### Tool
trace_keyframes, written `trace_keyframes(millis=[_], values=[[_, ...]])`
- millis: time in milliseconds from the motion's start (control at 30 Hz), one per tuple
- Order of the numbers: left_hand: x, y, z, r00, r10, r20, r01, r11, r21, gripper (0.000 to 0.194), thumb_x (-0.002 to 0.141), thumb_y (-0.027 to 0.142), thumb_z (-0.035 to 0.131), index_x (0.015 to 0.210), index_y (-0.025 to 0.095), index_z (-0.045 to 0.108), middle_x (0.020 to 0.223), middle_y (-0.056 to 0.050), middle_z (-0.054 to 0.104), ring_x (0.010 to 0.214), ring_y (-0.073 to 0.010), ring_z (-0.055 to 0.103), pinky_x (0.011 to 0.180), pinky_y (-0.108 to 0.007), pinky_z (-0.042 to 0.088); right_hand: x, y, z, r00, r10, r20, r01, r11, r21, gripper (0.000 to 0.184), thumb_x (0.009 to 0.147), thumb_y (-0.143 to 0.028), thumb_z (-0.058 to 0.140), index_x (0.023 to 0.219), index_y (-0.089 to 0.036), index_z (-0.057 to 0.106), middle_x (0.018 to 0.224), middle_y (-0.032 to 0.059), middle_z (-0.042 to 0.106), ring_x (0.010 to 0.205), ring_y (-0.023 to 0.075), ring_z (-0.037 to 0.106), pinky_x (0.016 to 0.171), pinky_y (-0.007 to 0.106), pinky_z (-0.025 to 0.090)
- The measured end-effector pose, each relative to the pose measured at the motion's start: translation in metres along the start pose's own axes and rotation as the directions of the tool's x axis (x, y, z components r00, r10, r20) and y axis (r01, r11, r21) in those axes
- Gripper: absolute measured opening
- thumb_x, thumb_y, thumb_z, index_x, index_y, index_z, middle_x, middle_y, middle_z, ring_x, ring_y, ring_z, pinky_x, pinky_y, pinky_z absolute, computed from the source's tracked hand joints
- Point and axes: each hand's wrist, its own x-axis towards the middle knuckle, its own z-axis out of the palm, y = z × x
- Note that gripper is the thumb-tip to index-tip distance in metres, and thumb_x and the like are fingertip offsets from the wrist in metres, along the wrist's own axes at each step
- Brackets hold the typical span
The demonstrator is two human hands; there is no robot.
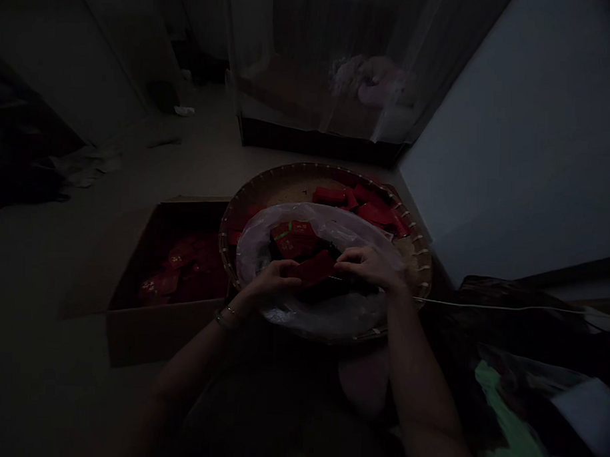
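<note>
Between my two hands is a small red packet [314,268], held level over an open clear plastic bag [255,237]. My left hand [274,281] pinches its left end, and my right hand [366,265] has thumb and finger closed at its right end. Inside the bag lie another red packet with printing [294,238] and dark contents too dim to make out. The bag rests in a round woven bamboo tray [281,188]. More red packets [370,207] are piled at the tray's far right side.
Left of the tray stands an open cardboard box [166,333] with several red packets [179,254] in it. A white cord [492,306] runs off to the right. Dark items and a green bag [508,415] lie at lower right. A pale wall [528,143] rises on the right.
</note>
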Motion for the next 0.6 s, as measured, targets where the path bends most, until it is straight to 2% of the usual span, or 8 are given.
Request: trace_keyframes(millis=[100,167,300,367,467,600], values=[[0.001,-0.001,-0.001,1.000,-0.008,-0.016,0.008,1.000,0.000,0.042,0.061,0.031,0.076,0.096,0.012,0.064,0.081,-0.002,0.065,0.070,-0.0137,0.058,0.063,-0.022,0.044,-0.003,0.002,-0.006,0.993,0.113,-0.035,-0.108,0.988,0.110,0.031,0.073,-0.046,0.063,0.079,-0.015,0.069,0.058,0.0009,0.063,0.051,0.0131,0.057,0.049,0.023,0.042],[0.002,-0.002,-0.001,1.000,-0.011,-0.025,0.011,1.000,-0.017,0.043,0.060,0.031,0.076,0.096,0.012,0.063,0.080,-0.001,0.065,0.069,-0.0133,0.058,0.063,-0.022,0.044,-0.003,0.005,-0.010,0.987,0.124,-0.104,-0.117,0.991,0.072,0.028,0.074,-0.043,0.062,0.076,-0.016,0.069,0.057,0.0013,0.063,0.051,0.0137,0.058,0.050,0.024,0.044],[0.002,-0.004,-0.001,0.998,0.000,-0.057,-0.002,1.000,-0.023,0.043,0.060,0.031,0.076,0.095,0.012,0.063,0.082,-0.001,0.065,0.070,-0.0136,0.058,0.064,-0.022,0.044,0.002,0.014,-0.009,0.934,0.028,-0.356,-0.089,0.984,-0.155,0.020,0.074,-0.036,0.062,0.075,-0.017,0.069,0.073,0.0049,0.069,0.067,0.0178,0.062,0.062,0.028,0.048],[0.003,-0.005,-0.001,0.998,0.011,-0.064,-0.012,1.000,-0.008,0.042,0.060,0.031,0.077,0.095,0.012,0.063,0.083,-0.001,0.065,0.071,-0.0134,0.058,0.064,-0.022,0.044,0.005,0.013,-0.001,0.903,-0.003,-0.429,-0.065,0.987,-0.145,0.025,0.077,-0.037,0.059,0.086,-0.017,0.070,0.084,0.0066,0.070,0.073,0.0185,0.063,0.064,0.029,0.049],[0.004,-0.008,-0.002,0.999,0.015,-0.052,-0.015,1.000,0.005,0.042,0.061,0.032,0.076,0.096,0.012,0.064,0.083,-0.001,0.065,0.071,-0.0132,0.058,0.064,-0.022,0.044,0.007,0.002,0.016,0.933,0.053,-0.357,-0.046,0.999,0.029,0.040,0.084,-0.043,0.047,0.109,-0.017,0.064,0.088,0.0063,0.069,0.058,0.0136,0.059,0.049,0.024,0.046],[0.003,-0.007,-0.003,0.999,0.046,-0.016,-0.046,0.998,0.051,0.043,0.063,0.032,0.075,0.099,0.012,0.064,0.085,-0.002,0.067,0.074,-0.0149,0.060,0.068,-0.023,0.046,0.009,-0.015,0.032,0.978,0.087,-0.188,-0.067,0.992,0.108,0.034,0.080,-0.038,0.049,0.098,-0.015,0.066,0.080,0.0033,0.067,0.043,0.0084,0.050,0.037,0.021,0.038]])
